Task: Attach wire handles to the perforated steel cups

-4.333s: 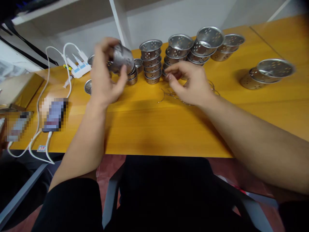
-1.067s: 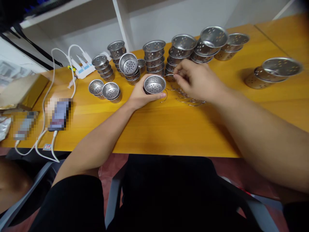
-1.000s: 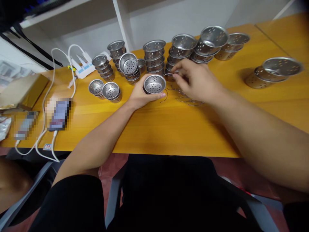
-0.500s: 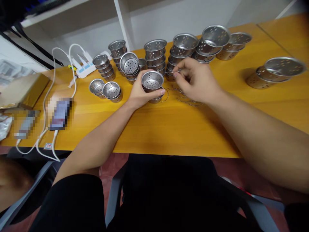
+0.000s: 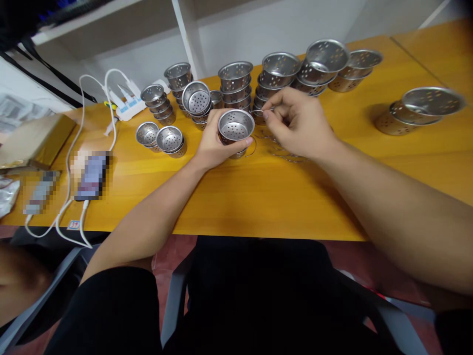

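My left hand (image 5: 211,144) is wrapped round a perforated metal cup (image 5: 236,126), its open mouth facing up and a little toward me. Just right of it, my right hand (image 5: 300,123) pinches a thin metal wire (image 5: 257,110) between thumb and forefinger. The wire's near end reaches close to the cup's rim; whether they touch, I cannot tell. Several loose bent wires (image 5: 286,155) lie on the table under my right hand. Behind both hands stand stacks of similar cups, one stack (image 5: 235,79) directly behind the held cup.
Two small cups (image 5: 170,139) sit left of my hand, and more stacked cups (image 5: 416,116) stand far right. On the left are a phone (image 5: 92,175), white cables, a power strip (image 5: 131,107) and a cardboard box (image 5: 37,143). Another person's bare limb (image 5: 22,286) shows at lower left.
The cup in my left hand has shifted slightly right and tilted a little more toward the wire. My right hand stays nearly in place, still pinching the wire.
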Action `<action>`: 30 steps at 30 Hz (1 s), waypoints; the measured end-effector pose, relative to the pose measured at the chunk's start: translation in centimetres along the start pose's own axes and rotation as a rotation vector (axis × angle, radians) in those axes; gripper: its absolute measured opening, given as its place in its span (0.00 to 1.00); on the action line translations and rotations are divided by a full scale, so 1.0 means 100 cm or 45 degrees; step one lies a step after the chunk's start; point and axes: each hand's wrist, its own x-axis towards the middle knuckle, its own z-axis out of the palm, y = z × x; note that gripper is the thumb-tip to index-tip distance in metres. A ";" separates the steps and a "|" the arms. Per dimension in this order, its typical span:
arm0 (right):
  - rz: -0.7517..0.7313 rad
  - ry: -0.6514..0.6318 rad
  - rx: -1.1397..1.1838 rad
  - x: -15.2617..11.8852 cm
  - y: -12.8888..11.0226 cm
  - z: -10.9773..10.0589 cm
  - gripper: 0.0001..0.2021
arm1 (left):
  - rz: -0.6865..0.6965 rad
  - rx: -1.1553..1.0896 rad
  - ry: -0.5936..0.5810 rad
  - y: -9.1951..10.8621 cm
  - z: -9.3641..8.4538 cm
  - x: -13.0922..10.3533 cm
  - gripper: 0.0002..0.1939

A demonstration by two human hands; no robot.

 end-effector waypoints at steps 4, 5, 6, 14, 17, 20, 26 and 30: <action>-0.034 0.003 0.030 0.000 0.001 0.002 0.39 | -0.019 -0.107 -0.036 0.002 0.000 -0.002 0.42; -0.041 0.000 0.034 0.000 0.001 0.002 0.39 | -0.027 -0.123 -0.042 0.003 0.000 -0.003 0.42; -0.045 -0.005 0.026 0.000 0.001 0.001 0.40 | -0.039 -0.129 -0.043 0.004 0.000 -0.002 0.42; -0.128 -0.081 -0.138 -0.003 -0.002 -0.002 0.44 | -0.050 -0.068 -0.050 0.010 0.001 0.000 0.47; -0.173 -0.004 -0.065 0.000 0.004 0.004 0.38 | 0.075 -0.132 -0.053 -0.007 0.005 0.002 0.46; -0.307 0.257 0.295 0.008 0.014 0.017 0.31 | 0.253 -0.146 -0.034 -0.029 0.010 0.006 0.45; -0.515 0.400 0.667 0.015 0.019 0.033 0.31 | 0.415 -0.099 -0.025 -0.046 0.009 0.008 0.48; -0.502 0.373 0.686 0.011 0.014 0.030 0.29 | 0.375 -0.076 -0.052 -0.049 0.009 0.007 0.50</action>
